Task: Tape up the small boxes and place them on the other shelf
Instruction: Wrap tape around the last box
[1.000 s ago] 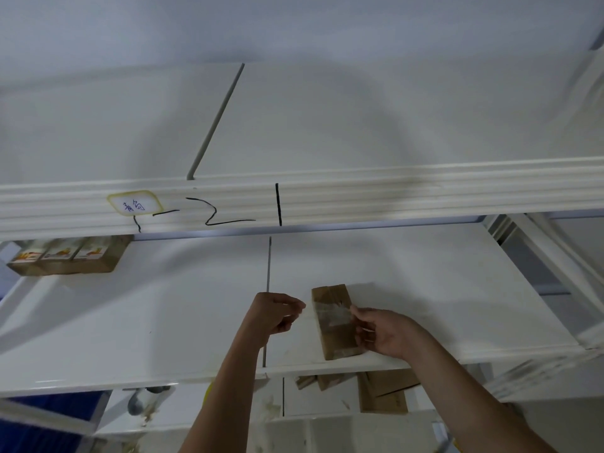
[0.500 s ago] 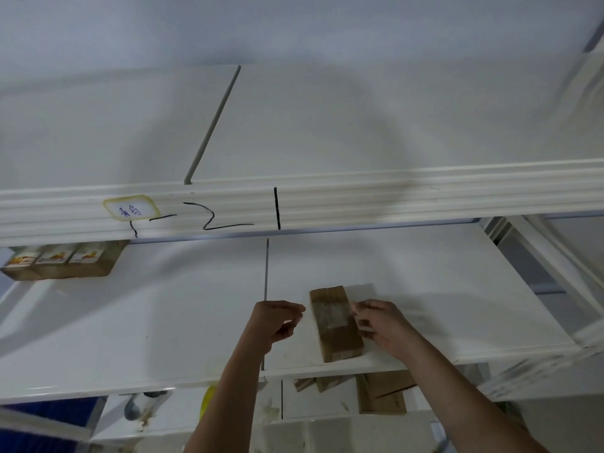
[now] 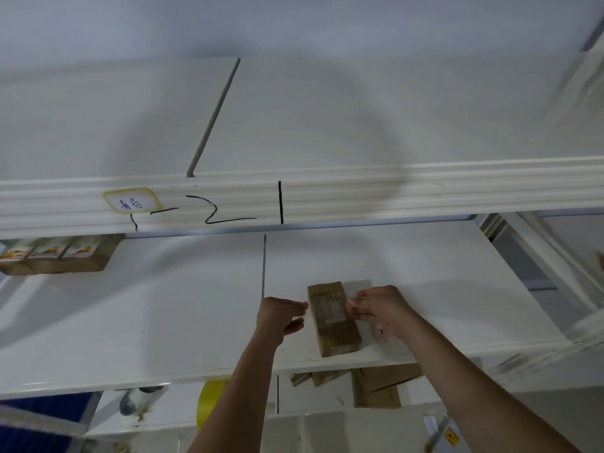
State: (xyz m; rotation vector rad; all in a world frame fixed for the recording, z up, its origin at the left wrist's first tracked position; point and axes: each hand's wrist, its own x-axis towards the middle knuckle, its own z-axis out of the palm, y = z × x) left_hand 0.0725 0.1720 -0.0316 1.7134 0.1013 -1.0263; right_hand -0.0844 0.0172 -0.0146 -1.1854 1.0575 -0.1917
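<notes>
Fingers [image 3: 354,309] of the right hand [image 3: 380,310] curl against the right side of a small brown box [image 3: 333,318] lying flat near the shelf's [image 3: 163,322] front edge. The left hand [image 3: 281,317] hovers just left of the box, fingers curled, seemingly pinching clear tape. Pressing the tape flat across the seam would seal it well.

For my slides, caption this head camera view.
Both hands, left hand and right hand, flank a small taped cardboard box lying on the white middle shelf.
</notes>
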